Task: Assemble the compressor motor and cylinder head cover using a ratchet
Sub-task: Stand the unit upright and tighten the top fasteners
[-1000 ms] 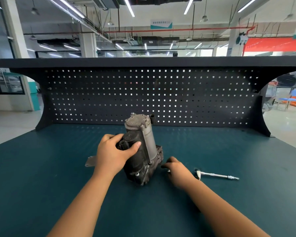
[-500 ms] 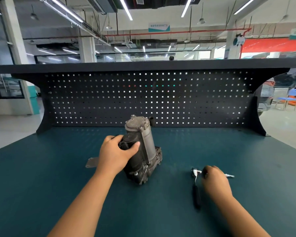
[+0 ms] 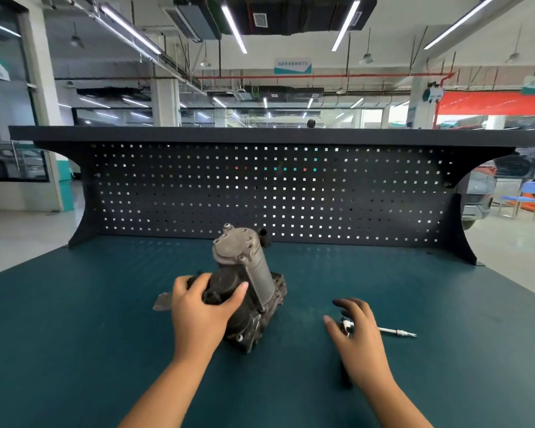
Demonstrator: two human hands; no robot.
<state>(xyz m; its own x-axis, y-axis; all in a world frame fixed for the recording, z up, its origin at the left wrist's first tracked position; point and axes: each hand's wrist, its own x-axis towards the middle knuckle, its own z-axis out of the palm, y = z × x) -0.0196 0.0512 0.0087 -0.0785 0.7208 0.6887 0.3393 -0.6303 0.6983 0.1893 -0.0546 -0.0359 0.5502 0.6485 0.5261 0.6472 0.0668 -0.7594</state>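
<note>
Pickup comes next, we judge: our right hand (image 3: 360, 338), grip spread and empty, hovers over the black-handled chrome ratchet (image 3: 346, 325) on the teal table (image 3: 445, 304), its handle running toward us. Our left hand (image 3: 203, 310) grips the grimy grey metal compressor (image 3: 255, 273), just left of it.

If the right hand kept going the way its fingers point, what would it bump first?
Likely the pegboard: the right hand points just to the right of the compressor, though depth is unclear and it might graze it.
</note>
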